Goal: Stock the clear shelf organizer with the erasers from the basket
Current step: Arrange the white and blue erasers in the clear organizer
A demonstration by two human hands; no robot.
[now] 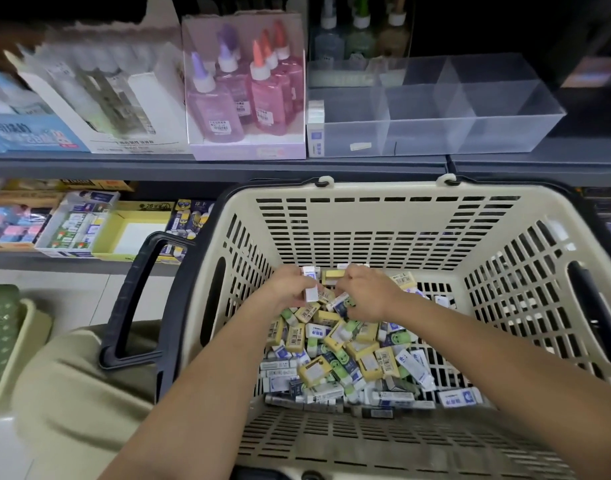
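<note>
A cream plastic basket (383, 216) with black handles holds a heap of small erasers (345, 358) in white, blue and yellow sleeves. Both hands are down inside it, over the far side of the heap. My left hand (290, 287) is shut on white erasers (311, 292), one showing above the fingers and one below. My right hand (364, 294) grips a blue-and-white eraser (342, 304) at its fingertips. The clear shelf organizer (435, 133) stands on the shelf above the basket; two or three white-and-blue erasers (315, 133) are stacked at its left end, and its other compartments look bare.
Left of the organizer stand a display box of pink and purple glue bottles (245, 91) and a white carton of clear bottles (103, 98). More bottles stand behind the organizer. The lower shelf holds open stationery boxes (79, 223). A green-and-cream bin (6, 337) sits on the floor at left.
</note>
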